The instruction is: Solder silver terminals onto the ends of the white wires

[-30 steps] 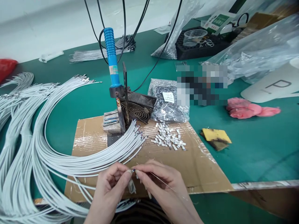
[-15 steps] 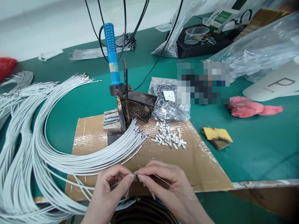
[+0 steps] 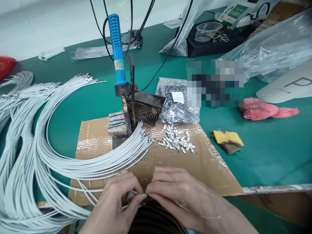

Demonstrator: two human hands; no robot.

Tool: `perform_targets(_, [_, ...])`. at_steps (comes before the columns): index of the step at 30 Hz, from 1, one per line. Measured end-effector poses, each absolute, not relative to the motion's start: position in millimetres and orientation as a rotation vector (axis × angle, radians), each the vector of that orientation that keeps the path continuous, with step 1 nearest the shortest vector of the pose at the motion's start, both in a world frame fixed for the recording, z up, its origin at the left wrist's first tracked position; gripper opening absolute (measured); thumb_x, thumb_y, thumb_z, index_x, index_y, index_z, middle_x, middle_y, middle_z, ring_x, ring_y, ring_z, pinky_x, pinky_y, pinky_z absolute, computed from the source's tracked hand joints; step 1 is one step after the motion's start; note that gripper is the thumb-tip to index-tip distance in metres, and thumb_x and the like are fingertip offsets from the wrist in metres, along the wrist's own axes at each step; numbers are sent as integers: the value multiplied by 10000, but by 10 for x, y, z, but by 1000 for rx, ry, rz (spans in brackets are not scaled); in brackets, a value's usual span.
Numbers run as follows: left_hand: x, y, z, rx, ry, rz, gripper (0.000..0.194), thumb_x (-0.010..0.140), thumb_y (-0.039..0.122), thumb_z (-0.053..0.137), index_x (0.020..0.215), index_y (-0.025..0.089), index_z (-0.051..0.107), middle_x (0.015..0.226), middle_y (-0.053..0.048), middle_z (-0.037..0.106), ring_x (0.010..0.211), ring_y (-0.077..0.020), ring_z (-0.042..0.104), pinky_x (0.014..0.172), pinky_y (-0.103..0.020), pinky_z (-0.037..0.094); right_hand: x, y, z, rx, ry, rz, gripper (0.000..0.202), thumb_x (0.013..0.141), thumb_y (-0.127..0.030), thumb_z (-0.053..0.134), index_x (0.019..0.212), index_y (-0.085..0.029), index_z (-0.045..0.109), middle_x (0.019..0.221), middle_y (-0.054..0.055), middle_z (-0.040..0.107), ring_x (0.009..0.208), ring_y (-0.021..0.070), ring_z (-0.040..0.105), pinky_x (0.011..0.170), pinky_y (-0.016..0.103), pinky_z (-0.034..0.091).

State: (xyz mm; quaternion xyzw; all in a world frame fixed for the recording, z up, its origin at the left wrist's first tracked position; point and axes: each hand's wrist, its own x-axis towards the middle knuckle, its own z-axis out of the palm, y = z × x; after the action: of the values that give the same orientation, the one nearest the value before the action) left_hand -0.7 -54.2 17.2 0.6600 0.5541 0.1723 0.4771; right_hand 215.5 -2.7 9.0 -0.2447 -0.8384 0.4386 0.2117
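Note:
Close to the table's front edge, my left hand [image 3: 122, 200] is closed, its thumb and index finger pinching the end of a white cable. My right hand [image 3: 174, 196] meets it fingertip to fingertip, also closed in a pinch at the cable's tip. The tip is tiny and mostly covered by the fingers. A thin pale wire [image 3: 211, 217] runs across the right hand toward the wrist. Just beyond the hands, a curved bundle of white cables [image 3: 104, 165] lies with its ends on the cardboard sheet [image 3: 156, 169].
A blue-handled soldering iron [image 3: 117, 48] stands upright beside a small fan [image 3: 146, 112]. Small metal pieces [image 3: 176, 139] are scattered on the cardboard. A clear bag [image 3: 179, 104], a yellow sponge [image 3: 227, 139] and a pink cloth [image 3: 263, 109] lie right; more cable bundles [image 3: 19, 152] fill the left.
Both hands have come lower and nearer my body, still pinching together. My right hand has turned, its back and wrist now more in view. The camera view has shifted slightly.

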Motion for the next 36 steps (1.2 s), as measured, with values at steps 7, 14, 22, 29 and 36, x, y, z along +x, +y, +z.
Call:
perform_targets(7, [137, -541, 197, 1042, 1531, 718, 279, 937, 382, 659, 733, 199, 608, 654, 28, 531, 615, -149, 431, 566, -243, 326, 2146, 6, -63, -1085, -1606, 1658, 183, 954, -282, 717, 877, -195, 858, 700, 8, 661, 579, 118, 563, 523, 227, 400])
perform_targets(14, [150, -541, 180, 960, 1535, 835, 352, 902, 471, 718, 720, 185, 621, 612, 49, 489, 581, -126, 345, 551, -257, 244, 1978, -176, -113, -1119, -1303, 1724, 161, 906, -277, 751, 874, -189, 882, 673, -6, 577, 523, 94, 506, 455, 212, 356])
perform_targets(22, [216, -580, 199, 965, 1589, 889, 334, 873, 431, 759, 692, 186, 624, 602, 45, 516, 577, -122, 398, 544, -237, 296, 1908, -236, -96, -1118, -1205, 1652, 138, 863, -234, 775, 787, -177, 876, 637, 4, 625, 479, 80, 499, 438, 204, 361])
perform_targets(29, [276, -571, 222, 858, 1580, 924, 373, 815, 468, 809, 671, 203, 588, 565, 83, 435, 536, -113, 381, 527, -224, 331, 1812, -359, -206, -1152, -1066, 1591, 164, 837, -278, 808, 722, -172, 856, 582, -6, 608, 451, 79, 510, 420, 192, 386])
perform_targets(36, [275, -571, 222, 851, 1586, 893, 412, 788, 479, 822, 653, 192, 559, 581, 74, 442, 553, -104, 365, 536, -216, 285, 1866, -364, -194, -1191, -796, 1734, 297, 715, -439, 926, 680, -156, 841, 526, -7, 628, 351, 83, 521, 343, 199, 476])
